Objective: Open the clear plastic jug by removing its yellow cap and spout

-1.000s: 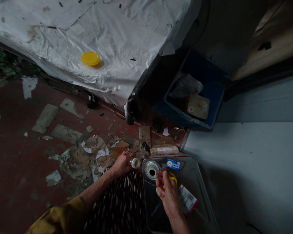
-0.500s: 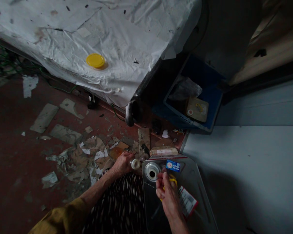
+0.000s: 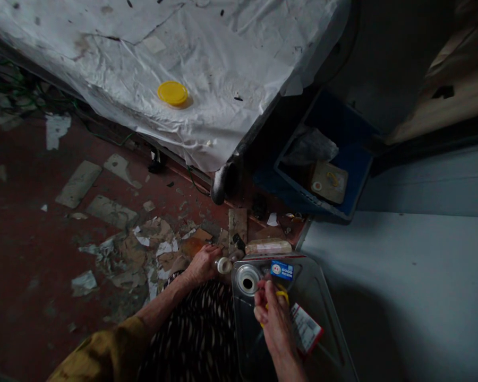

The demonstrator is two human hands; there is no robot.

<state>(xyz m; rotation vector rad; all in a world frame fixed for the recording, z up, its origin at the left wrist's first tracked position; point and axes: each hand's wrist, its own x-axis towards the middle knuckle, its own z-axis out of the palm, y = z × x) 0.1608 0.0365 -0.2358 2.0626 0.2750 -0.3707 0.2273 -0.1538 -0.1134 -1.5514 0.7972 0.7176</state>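
Down low in dim light, the person's right hand [image 3: 274, 318] sits on top of a square silver metal can [image 3: 322, 323], fingers curled shut in a grip on the can's yellow plastic handle [image 3: 281, 295]. The handle pokes out just past the knuckles, on the far side of the hand, so only a bit of yellow shows. Right beside the fingertips, to the left, is the can's round open spout [image 3: 247, 279], a dark hole in a bright metal ring; the hand is near it and not over it. A blue label [image 3: 282, 270] lies on the can top just beyond the handle, and a red and white label [image 3: 306, 329] sits to the right of the wrist.

The left hand [image 3: 202, 264] is off the can's left corner, down by the floor, its grip closed around a small white round cap [image 3: 223, 265]. The cap is at the fingertips, just beside the can's edge and close to the open spout, but apart from it.

Between the arms there is black and white patterned cloth [image 3: 199, 334]. The red floor [image 3: 32, 249] is littered with torn cardboard scraps [image 3: 143, 249]. Further off, a wrinkled white sheet [image 3: 207, 69] covers a surface, with a round yellow lid [image 3: 172, 93] lying on it. A blue plastic crate [image 3: 342, 159] stands behind the can, well apart from both hands.
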